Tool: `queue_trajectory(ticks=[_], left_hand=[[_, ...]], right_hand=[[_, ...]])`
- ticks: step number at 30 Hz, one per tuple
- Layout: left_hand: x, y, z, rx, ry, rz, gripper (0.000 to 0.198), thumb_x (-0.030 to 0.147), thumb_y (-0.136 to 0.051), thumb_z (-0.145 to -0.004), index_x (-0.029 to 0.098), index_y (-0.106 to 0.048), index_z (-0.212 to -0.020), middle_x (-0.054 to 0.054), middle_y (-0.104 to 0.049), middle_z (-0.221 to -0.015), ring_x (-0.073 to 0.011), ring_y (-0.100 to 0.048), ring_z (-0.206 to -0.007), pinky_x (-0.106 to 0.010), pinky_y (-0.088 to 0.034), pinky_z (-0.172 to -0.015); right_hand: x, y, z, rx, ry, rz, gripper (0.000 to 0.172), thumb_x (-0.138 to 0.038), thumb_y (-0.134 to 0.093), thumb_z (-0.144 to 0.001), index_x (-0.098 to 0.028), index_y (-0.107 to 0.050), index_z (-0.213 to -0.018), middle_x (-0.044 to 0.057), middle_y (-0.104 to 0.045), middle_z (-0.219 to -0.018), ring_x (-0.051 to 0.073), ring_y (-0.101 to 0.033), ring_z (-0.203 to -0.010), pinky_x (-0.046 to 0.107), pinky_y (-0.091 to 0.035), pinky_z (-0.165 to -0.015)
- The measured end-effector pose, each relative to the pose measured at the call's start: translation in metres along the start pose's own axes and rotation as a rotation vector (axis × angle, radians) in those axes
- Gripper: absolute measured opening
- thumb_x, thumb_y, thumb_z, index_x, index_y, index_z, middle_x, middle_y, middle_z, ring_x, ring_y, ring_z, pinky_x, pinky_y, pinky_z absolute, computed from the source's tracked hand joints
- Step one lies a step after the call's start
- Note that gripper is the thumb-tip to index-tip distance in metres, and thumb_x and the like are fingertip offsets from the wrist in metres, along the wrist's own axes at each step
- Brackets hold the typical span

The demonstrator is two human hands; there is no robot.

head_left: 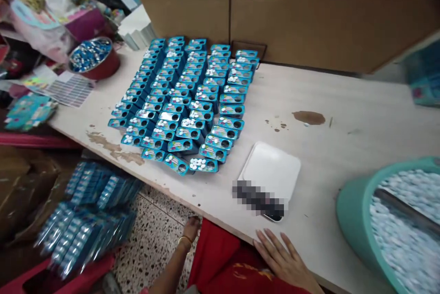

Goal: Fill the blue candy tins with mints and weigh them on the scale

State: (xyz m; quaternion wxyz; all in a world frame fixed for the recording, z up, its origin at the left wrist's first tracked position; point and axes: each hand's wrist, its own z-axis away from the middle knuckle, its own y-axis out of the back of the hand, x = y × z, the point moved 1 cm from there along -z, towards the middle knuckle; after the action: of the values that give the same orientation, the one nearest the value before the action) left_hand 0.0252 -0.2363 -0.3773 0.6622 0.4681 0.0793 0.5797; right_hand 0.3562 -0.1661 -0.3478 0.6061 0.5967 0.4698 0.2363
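Observation:
My right hand lies on the near edge of the table, palm down, fingers spread, with nothing in it. In front of it sits a white kitchen scale, its display end blurred out. My left hand, with a gold bracelet at the wrist, hangs by the table's front edge over the floor; its fingers are too unclear to read. Several rows of small blue boxes stand on the table, each with a round hole on top. White tablets lie on many of the tops, some in heaps.
At the right stands a green tub of white tablets with a dark-handled tool in it. A red bowl of shiny blue packets is at the back left. Cardboard walls the rear. Wrapped blue packs are stacked below left.

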Motion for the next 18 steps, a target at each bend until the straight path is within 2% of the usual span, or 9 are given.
queue_trajectory(ticks=[3,5,7,9,11,13,14,16,18], left_hand=[[0.002,0.029,0.005,0.121,-0.126,0.075,0.029,0.044,-0.049,-0.087,0.018,-0.06,-0.089,-0.006,-0.066,-0.087,-0.0223,-0.065,-0.085,-0.037,-0.054,-0.079],[0.017,0.042,0.021,0.219,-0.379,0.237,0.033,0.05,-0.053,-0.082,0.019,-0.06,-0.092,-0.007,-0.066,-0.091,-0.0236,-0.065,-0.087,-0.036,-0.054,-0.078],[0.044,0.045,0.04,0.167,-0.64,0.304,0.03,0.047,-0.057,-0.081,0.02,-0.061,-0.095,-0.007,-0.066,-0.095,-0.0224,-0.064,-0.089,-0.034,-0.053,-0.081],[0.077,0.039,0.055,0.072,-0.856,0.295,0.027,0.041,-0.058,-0.082,0.02,-0.061,-0.099,-0.008,-0.066,-0.099,-0.0206,-0.064,-0.089,-0.032,-0.053,-0.081],[0.111,0.028,0.06,0.04,-0.993,0.284,0.031,0.037,-0.056,-0.083,0.02,-0.059,-0.11,-0.01,-0.063,-0.111,-0.0187,-0.063,-0.088,-0.031,-0.053,-0.078],[0.141,0.017,0.053,0.053,-1.033,0.303,0.041,0.032,-0.053,-0.082,0.019,-0.054,-0.121,-0.013,-0.057,-0.122,-0.0158,-0.061,-0.08,-0.03,-0.054,-0.071],[0.154,0.012,0.046,0.06,-1.024,0.309,0.045,0.028,-0.053,-0.08,0.017,-0.052,-0.123,-0.013,-0.056,-0.122,-0.0141,-0.06,-0.075,-0.03,-0.053,-0.068],[0.173,0.007,0.032,0.056,-0.98,0.278,0.048,0.02,-0.052,-0.073,0.014,-0.055,-0.12,-0.011,-0.061,-0.11,-0.0118,-0.056,-0.064,-0.029,-0.052,-0.063],[0.184,0.003,0.025,0.023,-0.966,0.195,0.044,0.013,-0.05,-0.068,0.012,-0.061,-0.111,-0.005,-0.062,-0.089,-0.0119,-0.054,-0.061,-0.027,-0.051,-0.062]], right_hand=[[0.006,0.002,-0.002,-0.056,-0.019,-0.091,0.063,-0.029,-0.046,-0.092,-0.031,-0.02,-0.15,0.0,-0.036,-0.151,0.025,-0.032,-0.141,0.051,-0.022,-0.117],[0.007,0.01,-0.004,-0.077,-0.028,-0.168,0.062,-0.028,-0.044,-0.093,-0.032,-0.02,-0.15,0.0,-0.031,-0.154,0.025,-0.031,-0.141,0.052,-0.023,-0.117],[0.005,0.017,-0.006,-0.048,-0.05,-0.203,0.06,-0.026,-0.043,-0.093,-0.031,-0.023,-0.149,0.001,-0.03,-0.155,0.024,-0.029,-0.142,0.051,-0.021,-0.117],[0.001,0.022,-0.009,0.101,-0.119,-0.238,0.054,-0.029,-0.045,-0.094,-0.028,-0.032,-0.146,0.004,-0.037,-0.152,0.024,-0.033,-0.141,0.049,-0.026,-0.117],[-0.002,0.023,-0.013,0.368,-0.306,-0.304,0.046,-0.031,-0.044,-0.095,-0.025,-0.041,-0.141,0.008,-0.048,-0.144,0.024,-0.042,-0.135,0.046,-0.035,-0.113],[-0.001,0.022,-0.023,0.639,-0.551,-0.406,0.044,-0.035,-0.04,-0.096,-0.022,-0.044,-0.138,0.012,-0.054,-0.137,0.024,-0.048,-0.129,0.044,-0.041,-0.108],[0.001,0.022,-0.03,0.73,-0.645,-0.466,0.047,-0.039,-0.038,-0.096,-0.021,-0.041,-0.14,0.013,-0.052,-0.137,0.025,-0.048,-0.129,0.045,-0.04,-0.109],[0.005,0.023,-0.047,0.81,-0.735,-0.582,0.06,-0.049,-0.037,-0.094,-0.019,-0.03,-0.146,0.016,-0.043,-0.146,0.028,-0.04,-0.136,0.049,-0.034,-0.112],[0.009,0.028,-0.065,0.8,-0.735,-0.701,0.075,-0.057,-0.037,-0.092,-0.016,-0.015,-0.151,0.018,-0.033,-0.152,0.029,-0.031,-0.141,0.052,-0.029,-0.113]])
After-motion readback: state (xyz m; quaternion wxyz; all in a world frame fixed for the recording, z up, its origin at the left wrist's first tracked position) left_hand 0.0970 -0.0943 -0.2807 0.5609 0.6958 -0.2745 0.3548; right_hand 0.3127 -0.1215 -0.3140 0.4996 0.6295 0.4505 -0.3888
